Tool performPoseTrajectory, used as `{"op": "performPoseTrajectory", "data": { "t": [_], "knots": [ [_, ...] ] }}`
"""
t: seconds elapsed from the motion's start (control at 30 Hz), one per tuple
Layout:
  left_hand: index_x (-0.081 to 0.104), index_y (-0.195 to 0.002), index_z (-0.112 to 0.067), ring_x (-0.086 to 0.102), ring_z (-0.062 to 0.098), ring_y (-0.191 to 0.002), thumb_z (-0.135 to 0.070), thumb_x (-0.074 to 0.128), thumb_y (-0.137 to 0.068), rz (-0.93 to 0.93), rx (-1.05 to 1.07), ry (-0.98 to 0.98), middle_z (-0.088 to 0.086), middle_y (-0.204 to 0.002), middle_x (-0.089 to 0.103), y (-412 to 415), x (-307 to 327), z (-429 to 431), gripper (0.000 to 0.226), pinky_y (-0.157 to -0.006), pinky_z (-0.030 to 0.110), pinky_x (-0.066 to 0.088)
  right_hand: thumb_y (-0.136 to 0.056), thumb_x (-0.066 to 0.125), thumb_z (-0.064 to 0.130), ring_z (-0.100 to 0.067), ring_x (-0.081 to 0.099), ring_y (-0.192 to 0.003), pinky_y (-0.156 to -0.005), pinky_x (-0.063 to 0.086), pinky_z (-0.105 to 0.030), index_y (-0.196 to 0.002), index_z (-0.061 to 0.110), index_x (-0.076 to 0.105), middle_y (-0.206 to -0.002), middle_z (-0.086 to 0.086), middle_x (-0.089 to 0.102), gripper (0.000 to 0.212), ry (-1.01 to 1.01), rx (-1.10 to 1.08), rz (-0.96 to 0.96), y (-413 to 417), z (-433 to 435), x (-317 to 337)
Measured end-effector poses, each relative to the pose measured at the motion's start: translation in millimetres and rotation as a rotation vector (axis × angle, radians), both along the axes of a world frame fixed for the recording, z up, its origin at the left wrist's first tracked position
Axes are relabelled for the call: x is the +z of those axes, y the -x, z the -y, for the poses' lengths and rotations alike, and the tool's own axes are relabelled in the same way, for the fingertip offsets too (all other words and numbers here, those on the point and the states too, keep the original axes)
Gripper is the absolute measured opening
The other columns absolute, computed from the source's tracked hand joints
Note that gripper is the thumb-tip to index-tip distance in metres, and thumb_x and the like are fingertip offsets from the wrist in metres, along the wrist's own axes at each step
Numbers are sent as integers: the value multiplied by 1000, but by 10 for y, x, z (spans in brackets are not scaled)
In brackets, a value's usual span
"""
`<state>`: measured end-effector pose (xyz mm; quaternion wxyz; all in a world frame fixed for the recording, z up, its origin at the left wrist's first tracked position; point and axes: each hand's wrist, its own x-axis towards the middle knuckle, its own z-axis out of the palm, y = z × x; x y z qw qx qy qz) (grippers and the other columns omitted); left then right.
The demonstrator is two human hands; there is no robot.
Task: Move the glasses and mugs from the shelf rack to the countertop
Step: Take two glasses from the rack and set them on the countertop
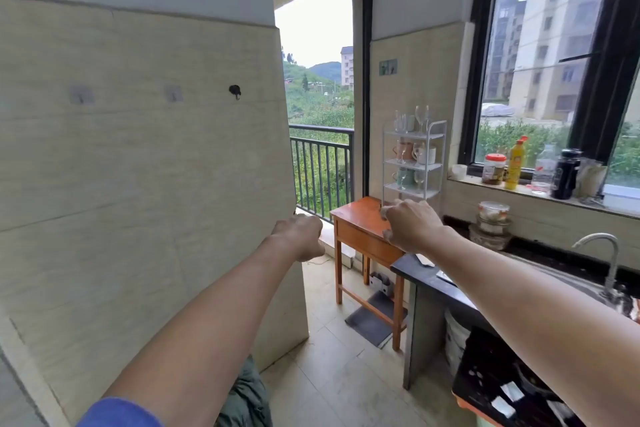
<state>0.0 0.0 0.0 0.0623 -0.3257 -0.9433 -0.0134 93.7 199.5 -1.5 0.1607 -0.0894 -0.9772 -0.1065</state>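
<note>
A white shelf rack [437, 135] stands on a small orange wooden table [360, 215] by the balcony door. Clear glasses [403, 121] and wine glasses [420, 116] stand on its top tier. Pink and white mugs [427, 154] fill the middle tier. Green mugs [403, 177] and a wine glass sit on the lower tier. The dark countertop [415, 270] runs along the right wall. My left hand [301, 236] and my right hand [410, 225] are stretched forward with fingers curled, holding nothing, well short of the rack.
A sink with a faucet [602, 253] sits in the countertop. Stacked lidded containers [491, 222] stand against the wall. Jars and bottles [517, 163] line the window sill. A tiled wall [138, 166] closes the left side. A grey mat [372, 319] lies under the table.
</note>
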Motion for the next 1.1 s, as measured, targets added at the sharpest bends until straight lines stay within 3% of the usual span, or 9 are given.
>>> {"op": "performPoseTrajectory", "data": {
  "t": [0.33, 0.5, 0.73, 1.1],
  "knots": [
    [59, -110, -18, 57, 27, -107, -36, 60, -84, 58, -39, 60, 8, -118, 60, 1000, -518, -743, 32, -77, 34, 40, -92, 60, 34, -25, 60, -96, -80, 44, -36, -118, 15, 62, -110, -9, 63, 32, 30, -27, 80, 1009, -709, -480],
    [60, -112, -19, 56, 27, -111, -37, 60, -85, 76, -31, 83, 6, -130, 56, 1774, -615, -1223, 33, -78, 32, 39, -92, 60, 31, -24, 59, -92, -73, 38, -32, -117, 15, 62, -108, -9, 63, 30, 57, 7, 93, 1797, -1226, -614],
    [59, -111, -20, 56, 27, -105, -39, 60, -84, 128, 5, 38, 7, -118, 58, 2726, -650, -1710, 33, -77, 31, 41, -93, 57, 31, -28, 61, -102, -85, 45, -38, -118, 15, 62, -114, -9, 63, 30, 33, 3, 82, 2774, -1876, -506],
    [60, -109, -20, 56, 23, -95, -39, 58, -84, 123, -124, 49, 5, -112, 61, 4508, -769, -2692, 31, -71, 32, 44, -93, 55, 31, -28, 62, -98, -80, 48, -37, -116, 15, 61, -110, -9, 64, 29, 41, -115, 100, 4267, -2819, -637]
  ]
}}
